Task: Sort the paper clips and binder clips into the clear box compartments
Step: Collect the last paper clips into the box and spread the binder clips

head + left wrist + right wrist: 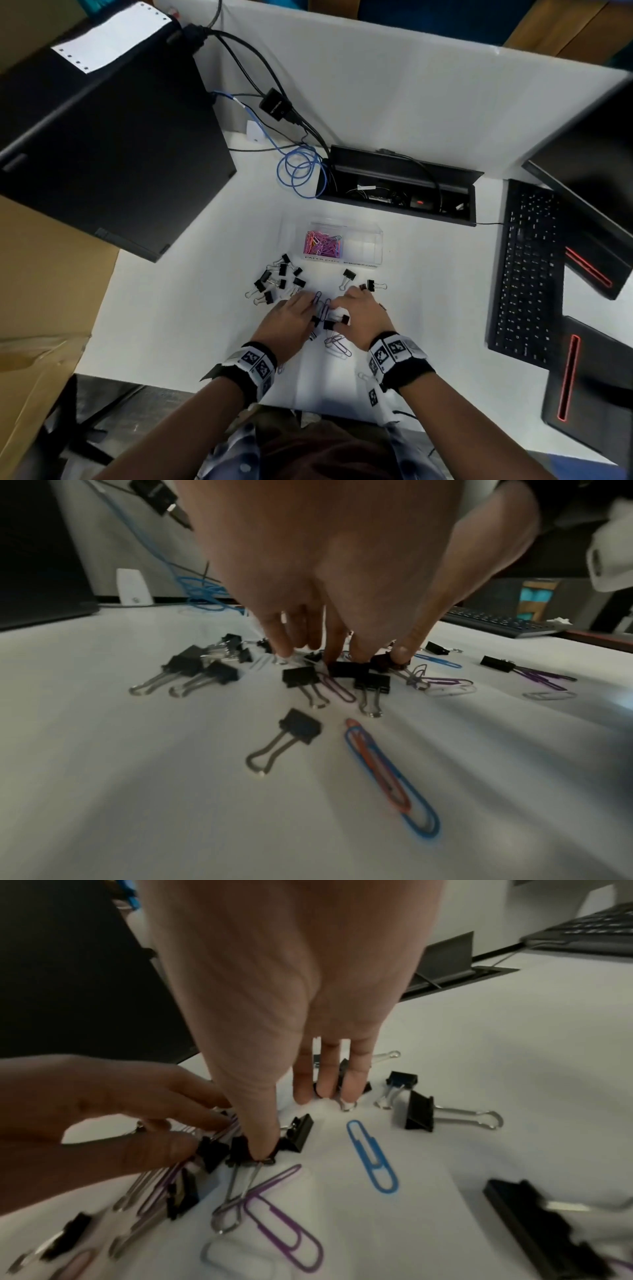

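A white tabletop [212, 274] in an office cubicle carries a large black computer case [102, 144] at the far left, a coil of blue cable [298, 171] and an open black cable tray [397, 185] at the far middle, and a black keyboard [527, 270] on the right.

The clear plastic box with compartments [342, 245] sits in the middle of the tabletop, just near of the cable tray. Its left compartment holds a heap of pink and purple paper clips [322, 244]; its right compartment looks bare.

Near and left of the box lies a loose cluster of black binder clips with silver wire handles [277, 279]. Two more black binder clips [348, 277] lie near and right of the box.

Both hands work close together over a mixed pile near of the box. The left hand [291, 320] is palm down, its fingertips [284, 653] pressing among binder clips and a purple paper clip [337, 687]; whether its grip has closed on anything I cannot tell. The right hand [363, 315] is also palm down, its thumb pressing on a black binder clip [251, 1152] and its other fingers [323, 1088] straight, touching the tabletop by another clip. A blue paper clip [371, 1156] lies free just near of the right hand's fingers.
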